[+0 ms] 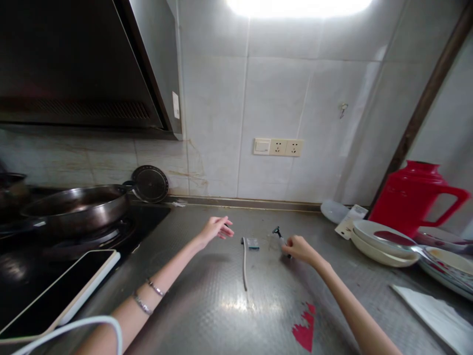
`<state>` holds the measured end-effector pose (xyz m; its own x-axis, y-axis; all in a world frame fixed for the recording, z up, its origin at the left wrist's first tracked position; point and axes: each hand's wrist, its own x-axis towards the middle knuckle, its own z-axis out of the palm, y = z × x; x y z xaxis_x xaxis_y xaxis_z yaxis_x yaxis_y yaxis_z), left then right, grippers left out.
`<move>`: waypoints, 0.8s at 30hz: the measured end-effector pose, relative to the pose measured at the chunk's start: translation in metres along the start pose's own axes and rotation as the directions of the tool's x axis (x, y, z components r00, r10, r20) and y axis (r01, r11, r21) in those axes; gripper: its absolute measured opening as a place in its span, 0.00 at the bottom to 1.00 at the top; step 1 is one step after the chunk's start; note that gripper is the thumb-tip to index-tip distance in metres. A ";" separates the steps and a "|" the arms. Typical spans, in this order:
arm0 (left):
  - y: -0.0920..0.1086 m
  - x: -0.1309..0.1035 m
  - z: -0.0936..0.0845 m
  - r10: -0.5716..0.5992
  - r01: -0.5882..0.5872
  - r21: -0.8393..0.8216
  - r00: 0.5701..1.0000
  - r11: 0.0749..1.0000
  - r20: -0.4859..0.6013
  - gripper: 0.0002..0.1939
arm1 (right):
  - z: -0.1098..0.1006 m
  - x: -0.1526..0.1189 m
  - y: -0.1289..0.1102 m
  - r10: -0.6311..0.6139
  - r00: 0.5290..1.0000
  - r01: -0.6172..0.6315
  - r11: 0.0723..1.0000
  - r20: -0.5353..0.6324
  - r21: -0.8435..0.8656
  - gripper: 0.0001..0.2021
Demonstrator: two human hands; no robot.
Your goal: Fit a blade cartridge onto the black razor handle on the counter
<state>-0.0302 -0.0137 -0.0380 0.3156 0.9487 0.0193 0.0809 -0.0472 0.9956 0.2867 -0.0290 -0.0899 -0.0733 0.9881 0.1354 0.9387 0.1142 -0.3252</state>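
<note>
Red patch [306, 333]: lay on the steel counter [207, 305], nearest the person.
Pale stick [244, 268]: lay lengthwise between the hands, touching neither.
Right hand [301, 248]: had its fingers drawn together on a razor's [281, 237] handle.
Razor head: jutted beyond those fingertips, toward the wall and leftward.
Clear packet [253, 243]: lay just beside the stick's far end.
Left hand [214, 229]: hovered, fingers loosely parted and slightly bent, visibly holding nothing.
Socket panel [278, 147]: sat on the wall.
</note>
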 end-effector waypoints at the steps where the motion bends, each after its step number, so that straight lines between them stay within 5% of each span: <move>1: 0.001 0.000 -0.002 0.004 -0.004 -0.001 1.000 1.000 -0.006 0.23 | 0.002 0.000 -0.012 -0.017 1.000 0.017 1.000 -0.014 0.010 0.14; 10: 0.009 0.005 -0.019 0.062 -0.062 -0.001 0.995 0.998 -0.085 0.19 | 0.043 -0.014 -0.139 -0.156 0.988 0.156 0.982 -0.007 0.105 0.12; 15: -0.002 0.015 -0.030 0.133 -0.112 0.120 0.975 0.986 -0.178 0.17 | 0.049 -0.009 -0.156 -0.124 0.989 0.125 0.992 0.076 -0.009 0.11; 18: -0.021 0.028 -0.038 0.220 -0.123 0.377 0.949 0.918 -0.227 0.15 | 0.051 -0.006 -0.159 -0.136 0.982 0.142 0.989 0.128 -0.039 0.12; 24: -0.063 0.055 -0.046 0.292 -0.082 0.583 0.916 0.808 -0.276 0.08 | 0.045 -0.002 -0.160 -0.152 0.979 0.162 0.985 0.137 -0.064 0.12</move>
<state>-0.0616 0.0562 -0.0957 0.0521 0.9414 0.3332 0.5912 -0.2980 0.7495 0.1212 -0.0451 -0.0799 -0.2610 0.9638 0.0537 0.9339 0.2662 -0.2388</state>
